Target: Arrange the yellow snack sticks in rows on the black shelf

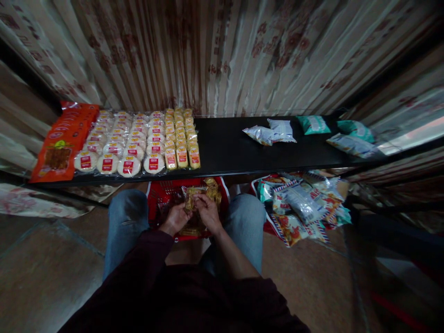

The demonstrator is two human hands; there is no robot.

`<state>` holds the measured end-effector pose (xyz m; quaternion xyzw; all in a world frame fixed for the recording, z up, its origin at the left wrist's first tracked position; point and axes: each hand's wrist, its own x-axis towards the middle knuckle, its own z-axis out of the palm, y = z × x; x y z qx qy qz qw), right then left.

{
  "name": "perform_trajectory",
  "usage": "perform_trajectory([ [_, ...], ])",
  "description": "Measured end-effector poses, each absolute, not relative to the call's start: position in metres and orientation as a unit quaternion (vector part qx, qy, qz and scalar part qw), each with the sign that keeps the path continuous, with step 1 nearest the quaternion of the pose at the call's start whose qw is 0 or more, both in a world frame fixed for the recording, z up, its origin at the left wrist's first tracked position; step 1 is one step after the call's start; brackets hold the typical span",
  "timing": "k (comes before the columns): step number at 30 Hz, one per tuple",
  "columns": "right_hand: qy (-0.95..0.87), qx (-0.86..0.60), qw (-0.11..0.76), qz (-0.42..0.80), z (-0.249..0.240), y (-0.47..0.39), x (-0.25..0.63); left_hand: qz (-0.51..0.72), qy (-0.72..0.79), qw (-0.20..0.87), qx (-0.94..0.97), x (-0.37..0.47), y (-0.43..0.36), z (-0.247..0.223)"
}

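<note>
Both my hands are together over a red plastic basket [152, 196] between my knees. My left hand [176, 218] is closed around the lower part of a small yellow-wrapped snack pack [189, 198]. From the right, the fingers of my right hand [208, 210] pinch at the same pack's edge. More yellow packs [212, 189] lie in the basket, partly hidden by my hands. On the black shelf [222, 148] above, rows of similar yellow packs [182, 155] stand beside rows of round white wrapped cakes [130, 165].
An orange snack bag [64, 141] lies at the shelf's left end. Silver-white bags [270, 133] and teal bags [313, 124] lie on its right half. Right of my knee, a second red basket [268, 226] is heaped with chip bags [305, 203]. A patterned curtain [208, 55] hangs behind.
</note>
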<state>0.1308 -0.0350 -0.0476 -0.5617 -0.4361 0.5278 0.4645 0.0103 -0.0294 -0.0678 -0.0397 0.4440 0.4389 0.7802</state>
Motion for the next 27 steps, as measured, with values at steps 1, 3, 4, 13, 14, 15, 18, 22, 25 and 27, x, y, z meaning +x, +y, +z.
perform_trajectory([
  [1, -0.447, -0.564, 0.46, 0.52, -0.047, -0.036, 0.131, 0.438, 0.445, 0.78, -0.04, 0.01, -0.03, -0.067],
  [3, -0.465, -0.569, 0.452, 0.506, -0.047, -0.037, 0.132, 0.44, 0.445, 0.779, -0.038, 0.011, -0.03, -0.066],
  [4, -0.473, -0.572, 0.45, 0.496, -0.048, -0.037, 0.132, 0.443, 0.445, 0.777, -0.035, 0.011, -0.031, -0.065],
  [13, -0.497, -0.598, 0.433, 0.456, -0.041, -0.04, 0.142, 0.496, 0.437, 0.747, 0.073, 0.018, -0.036, -0.054],
  [14, -0.496, -0.597, 0.428, 0.464, -0.039, -0.041, 0.142, 0.499, 0.435, 0.744, 0.096, 0.019, -0.037, -0.054],
  [15, -0.495, -0.595, 0.423, 0.471, -0.038, -0.041, 0.142, 0.5, 0.439, 0.737, 0.117, 0.02, -0.038, -0.053],
  [18, -0.499, -0.593, 0.416, 0.476, -0.037, -0.041, 0.141, 0.492, 0.495, 0.695, 0.174, 0.023, -0.041, -0.054],
  [22, -0.483, -0.598, 0.419, 0.483, -0.042, -0.04, 0.14, 0.482, 0.57, 0.608, 0.271, 0.026, -0.041, -0.058],
  [25, -0.468, -0.599, 0.418, 0.498, -0.05, -0.039, 0.139, 0.486, 0.595, 0.543, 0.34, 0.029, -0.04, -0.061],
  [27, -0.464, -0.597, 0.422, 0.501, -0.055, -0.038, 0.139, 0.475, 0.608, 0.511, 0.379, 0.031, -0.04, -0.062],
])
